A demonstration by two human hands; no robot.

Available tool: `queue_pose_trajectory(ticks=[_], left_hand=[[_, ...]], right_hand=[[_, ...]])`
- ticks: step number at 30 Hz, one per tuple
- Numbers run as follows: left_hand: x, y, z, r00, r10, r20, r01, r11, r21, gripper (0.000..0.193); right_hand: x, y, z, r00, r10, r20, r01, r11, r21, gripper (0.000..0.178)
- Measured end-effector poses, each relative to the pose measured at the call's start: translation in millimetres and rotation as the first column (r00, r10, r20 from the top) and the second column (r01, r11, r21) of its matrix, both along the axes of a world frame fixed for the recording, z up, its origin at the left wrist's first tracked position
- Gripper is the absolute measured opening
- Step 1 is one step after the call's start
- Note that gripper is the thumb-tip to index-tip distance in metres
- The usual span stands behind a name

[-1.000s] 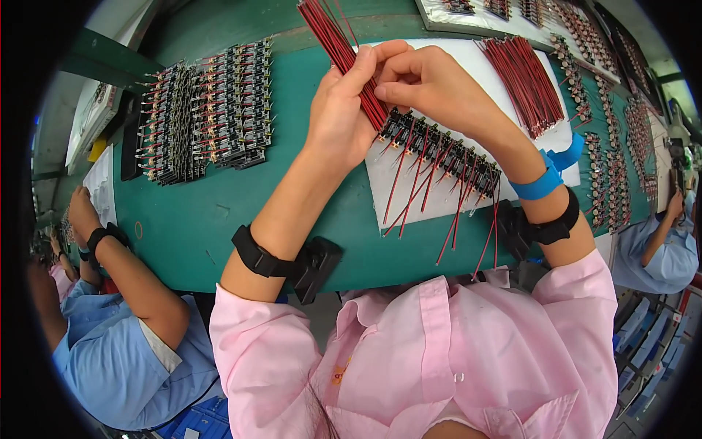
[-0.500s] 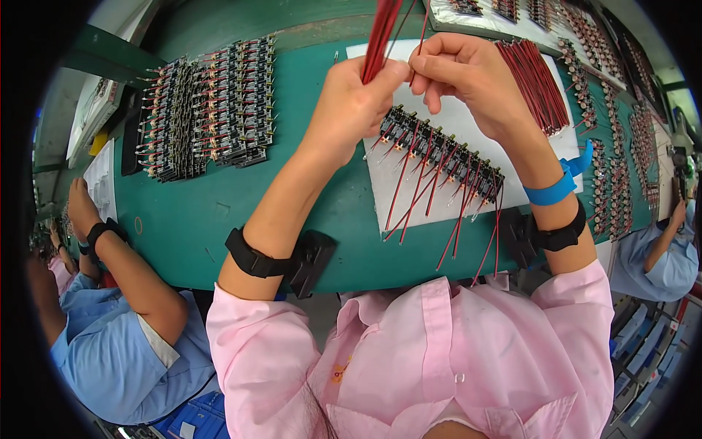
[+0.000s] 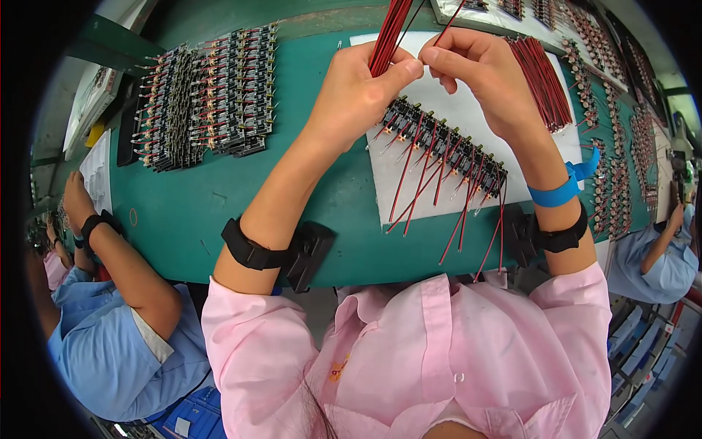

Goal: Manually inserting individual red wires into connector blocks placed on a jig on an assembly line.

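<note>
My left hand (image 3: 363,89) is closed around a bundle of dark red and black wires (image 3: 390,33), which stands up past the top edge. Close beside it, my right hand (image 3: 472,69) pinches a single wire (image 3: 447,23) between thumb and fingertips. Below both hands, a slanting row of small black circuit boards (image 3: 446,150) lies on a white foam sheet (image 3: 384,175). Several red and black wires hang from that row toward me. A second bundle of red wires (image 3: 541,84) rests on the sheet, right of my right hand.
Stacked rows of boards (image 3: 208,99) stand on the green table (image 3: 197,227) at left. More boards with round parts (image 3: 610,168) line the right side. A co-worker's arm (image 3: 131,256) reaches the table at left; another co-worker (image 3: 647,260) is at far right.
My right hand has moved slightly right and away from the left hand, and the wire in it now leans further to the right. The left hand keeps its bundle.
</note>
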State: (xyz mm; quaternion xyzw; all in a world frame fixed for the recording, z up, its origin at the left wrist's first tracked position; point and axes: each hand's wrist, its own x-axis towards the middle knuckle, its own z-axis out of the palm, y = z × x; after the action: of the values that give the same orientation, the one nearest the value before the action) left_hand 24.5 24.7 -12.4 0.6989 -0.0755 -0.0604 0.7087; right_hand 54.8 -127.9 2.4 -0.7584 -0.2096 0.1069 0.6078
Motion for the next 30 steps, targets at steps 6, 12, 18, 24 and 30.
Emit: queue_pose_trajectory(ticks=[6,12,18,24,30], left_hand=[[1.6,1.9,-3.0,0.998,-0.003,0.058,0.002,1.0,0.017,0.019],[3.2,1.9,-5.9,0.984,-0.012,0.175,-0.016,0.987,0.157,0.02],[2.1,5.0,-2.1,0.994,-0.102,0.038,0.098,0.991,0.093,0.021],[0.2,5.5,3.0,0.985,-0.142,-0.102,0.147,0.988,0.052,0.022],[0.5,6.4,2.1,0.98,-0.131,-0.151,0.14,0.989,0.047,0.022]], right_hand=[[-2.2,-0.2,0.8,1.0,0.004,0.012,-0.004,1.0,-0.003,0.015],[-4.0,-3.6,-0.2,0.999,0.046,0.023,-0.045,0.997,-0.061,0.015],[-5.7,-6.6,-1.4,0.995,0.048,-0.089,-0.048,0.999,0.004,0.014],[-8.4,-6.6,-4.7,0.993,0.052,-0.102,-0.051,0.999,0.014,0.012],[-8.1,-5.7,-6.0,0.989,0.05,-0.14,-0.046,0.998,0.035,0.012]])
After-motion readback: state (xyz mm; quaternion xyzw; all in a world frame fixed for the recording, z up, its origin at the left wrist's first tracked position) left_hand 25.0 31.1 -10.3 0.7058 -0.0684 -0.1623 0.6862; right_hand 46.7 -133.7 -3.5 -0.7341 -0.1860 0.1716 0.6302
